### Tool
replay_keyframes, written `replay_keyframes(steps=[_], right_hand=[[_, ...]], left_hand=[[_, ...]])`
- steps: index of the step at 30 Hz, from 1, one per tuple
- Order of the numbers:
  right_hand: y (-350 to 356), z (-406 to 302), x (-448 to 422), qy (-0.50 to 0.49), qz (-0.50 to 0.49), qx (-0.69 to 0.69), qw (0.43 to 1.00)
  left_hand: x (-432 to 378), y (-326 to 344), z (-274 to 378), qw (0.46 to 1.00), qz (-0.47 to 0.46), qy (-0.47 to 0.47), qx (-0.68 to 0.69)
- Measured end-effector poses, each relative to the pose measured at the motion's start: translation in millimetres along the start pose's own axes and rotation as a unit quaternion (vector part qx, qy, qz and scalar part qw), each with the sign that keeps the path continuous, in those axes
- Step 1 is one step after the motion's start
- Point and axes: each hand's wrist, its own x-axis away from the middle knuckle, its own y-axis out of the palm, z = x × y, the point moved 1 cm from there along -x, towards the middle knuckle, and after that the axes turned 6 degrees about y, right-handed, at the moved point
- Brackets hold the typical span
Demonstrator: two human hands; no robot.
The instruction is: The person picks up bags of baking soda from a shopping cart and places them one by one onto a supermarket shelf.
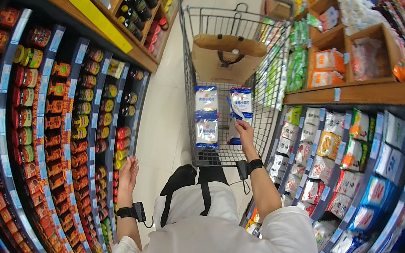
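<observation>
My right hand reaches into a wire shopping cart and grips the near end of a blue-and-white plastic packet, which is tilted over other blue-and-white packets on the cart's right side. To the left, more packets of the same look lie flat in the cart's bottom. Behind them stands a brown paper bag with dark handles, a small white cap showing over its rim. My left hand is held low beside the left shelf, fingers loosely curled, with nothing in it.
Shelves of jars and a wooden rack of dark bottles line the left side. On the right are shelves of bagged goods and wooden bins with orange packs. A cardboard box stands beyond the cart.
</observation>
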Motion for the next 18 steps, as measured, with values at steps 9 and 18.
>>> replay_keyframes(steps=[9,18], right_hand=[[-3.1,-118.0,172.7,-0.142,-0.015,-0.052,0.988],[-32.4,-158.2,342.3,-0.231,0.061,-0.037,0.970]], left_hand=[[3.6,92.9,27.7,0.909,-0.267,0.217,-0.237],[177.8,209.4,34.9,0.774,-0.622,-0.114,-0.017]])
